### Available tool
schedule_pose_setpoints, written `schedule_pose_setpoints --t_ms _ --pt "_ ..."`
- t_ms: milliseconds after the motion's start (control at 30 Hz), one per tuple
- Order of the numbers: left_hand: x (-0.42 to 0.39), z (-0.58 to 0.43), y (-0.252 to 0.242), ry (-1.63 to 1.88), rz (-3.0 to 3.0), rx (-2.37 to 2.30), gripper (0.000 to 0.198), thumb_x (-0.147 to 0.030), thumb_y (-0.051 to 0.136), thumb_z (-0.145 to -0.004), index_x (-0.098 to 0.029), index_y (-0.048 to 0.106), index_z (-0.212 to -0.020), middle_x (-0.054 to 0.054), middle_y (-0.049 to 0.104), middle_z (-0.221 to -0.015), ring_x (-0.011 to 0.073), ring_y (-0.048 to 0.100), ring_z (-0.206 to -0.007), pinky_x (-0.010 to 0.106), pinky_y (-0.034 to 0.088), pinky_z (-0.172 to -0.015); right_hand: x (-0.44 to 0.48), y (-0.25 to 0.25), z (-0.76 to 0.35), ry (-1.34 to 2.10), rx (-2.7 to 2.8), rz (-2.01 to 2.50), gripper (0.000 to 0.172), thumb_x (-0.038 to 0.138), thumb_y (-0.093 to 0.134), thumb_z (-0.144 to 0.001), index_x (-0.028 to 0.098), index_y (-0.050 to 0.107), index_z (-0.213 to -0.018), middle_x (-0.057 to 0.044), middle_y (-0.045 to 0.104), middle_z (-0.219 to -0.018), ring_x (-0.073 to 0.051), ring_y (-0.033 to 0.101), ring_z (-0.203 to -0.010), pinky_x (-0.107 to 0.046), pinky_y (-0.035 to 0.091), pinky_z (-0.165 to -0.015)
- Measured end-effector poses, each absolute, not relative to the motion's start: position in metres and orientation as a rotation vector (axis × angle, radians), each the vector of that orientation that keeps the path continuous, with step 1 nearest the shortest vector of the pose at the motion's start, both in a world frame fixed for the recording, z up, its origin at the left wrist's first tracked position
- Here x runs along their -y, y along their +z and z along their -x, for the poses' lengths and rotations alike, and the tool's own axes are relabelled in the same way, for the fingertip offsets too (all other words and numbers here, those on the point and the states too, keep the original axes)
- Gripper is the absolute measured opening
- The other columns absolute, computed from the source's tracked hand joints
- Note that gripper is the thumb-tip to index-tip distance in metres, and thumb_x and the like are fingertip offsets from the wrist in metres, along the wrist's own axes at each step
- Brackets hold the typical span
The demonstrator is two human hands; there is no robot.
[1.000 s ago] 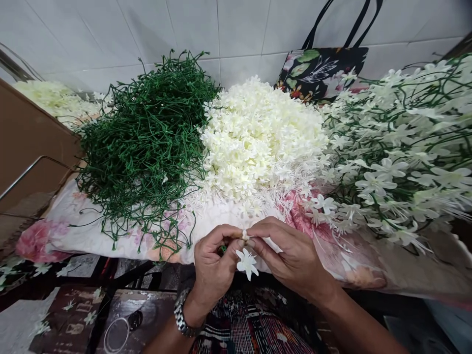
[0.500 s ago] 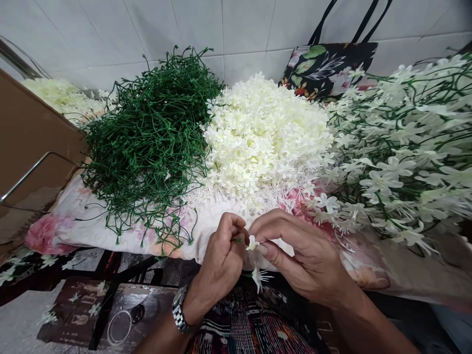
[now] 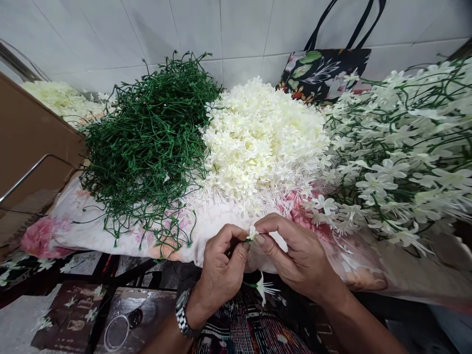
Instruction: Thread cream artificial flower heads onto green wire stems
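My left hand (image 3: 224,258) is closed on a green plastic stem, most of it hidden in the fingers. Between thumb and forefinger, my right hand (image 3: 297,255) pinches a small white artificial flower (image 3: 252,233), which meets the stem tip at my left fingertips. Below my hands hangs a second white flower (image 3: 262,289) with thin stamens, on a green stem coming from my left hand. Beyond them lie a heap of green stems (image 3: 151,132) at the left and a mound of loose cream-white blossoms (image 3: 261,132) in the middle.
Assembled white flowers on stems (image 3: 391,172) pile up at the right. A floral cloth (image 3: 217,211) covers the work surface. Behind stands a black flowered bag (image 3: 324,73) against the tiled wall (image 3: 243,29). A cardboard box (image 3: 33,132) rises at the left, with fallen blossoms below.
My left fingertips have come up against the flower in my right hand, and the stem tip now meets it. The hanging flower has swung slightly lower and to the right.
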State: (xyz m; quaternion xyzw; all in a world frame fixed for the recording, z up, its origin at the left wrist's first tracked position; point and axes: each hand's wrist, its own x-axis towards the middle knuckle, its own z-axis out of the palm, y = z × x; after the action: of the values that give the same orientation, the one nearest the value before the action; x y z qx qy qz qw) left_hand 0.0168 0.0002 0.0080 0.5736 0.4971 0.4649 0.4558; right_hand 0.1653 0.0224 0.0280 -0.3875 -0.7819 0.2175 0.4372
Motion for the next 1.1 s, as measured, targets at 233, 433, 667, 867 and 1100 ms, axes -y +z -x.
schedule_pose_setpoints --t_ms 233,433,667,867,1100 --pt "-0.003 -0.011 0.008 1.263 -1.436 -1.205 0.008 -0.012 0.055 -0.077 -0.017 0.06 -0.073 -0.002 0.057 -0.062 0.0094 0.051 -0.055 0.018 0.041 -0.053 -0.023 0.038 -0.173 0.487 2.066 0.886 0.011 0.006 0.048 -0.084 0.014 0.055 -0.083 -0.003 0.058 -0.072 -0.012 0.053 -0.07 -0.024 0.045 -0.063" --pt "-0.007 -0.01 0.009 1.315 -1.626 -1.161 0.015 -0.004 0.052 -0.076 -0.017 0.059 -0.071 -0.003 0.057 -0.062 0.0079 0.051 -0.055 0.016 0.04 -0.052 -0.022 0.04 -0.171 0.42 2.161 0.908 0.015 0.009 0.044 -0.086 0.013 0.057 -0.079 -0.005 0.058 -0.071 -0.014 0.053 -0.068 -0.026 0.044 -0.06" --pt "-0.011 -0.009 0.008 1.253 -1.749 -1.217 0.018 -0.001 0.049 -0.074 -0.015 0.058 -0.07 -0.004 0.054 -0.06 0.0069 0.05 -0.054 0.015 0.038 -0.05 -0.024 0.034 -0.169 0.392 2.219 0.949 0.016 0.01 0.042 -0.088 0.012 0.056 -0.08 -0.006 0.057 -0.071 -0.015 0.053 -0.069 -0.028 0.045 -0.061" --pt "-0.015 -0.008 0.005 1.203 -1.765 -1.265 0.016 -0.005 0.048 -0.075 -0.015 0.057 -0.067 -0.002 0.054 -0.057 0.008 0.049 -0.052 0.017 0.038 -0.05 -0.03 0.022 -0.166 0.507 2.165 0.944 0.014 0.009 0.041 -0.088 0.014 0.053 -0.081 -0.004 0.055 -0.07 -0.013 0.052 -0.067 -0.025 0.044 -0.059" --pt "-0.017 -0.01 0.002 1.136 -1.766 -1.342 0.019 -0.006 0.044 -0.073 -0.017 0.052 -0.06 -0.004 0.047 -0.052 0.0084 0.043 -0.047 0.018 0.034 -0.046 -0.032 0.013 -0.162 0.47 2.135 0.96 0.015 0.011 0.041 -0.088 0.017 0.05 -0.078 -0.001 0.05 -0.065 -0.012 0.048 -0.062 -0.024 0.041 -0.054"
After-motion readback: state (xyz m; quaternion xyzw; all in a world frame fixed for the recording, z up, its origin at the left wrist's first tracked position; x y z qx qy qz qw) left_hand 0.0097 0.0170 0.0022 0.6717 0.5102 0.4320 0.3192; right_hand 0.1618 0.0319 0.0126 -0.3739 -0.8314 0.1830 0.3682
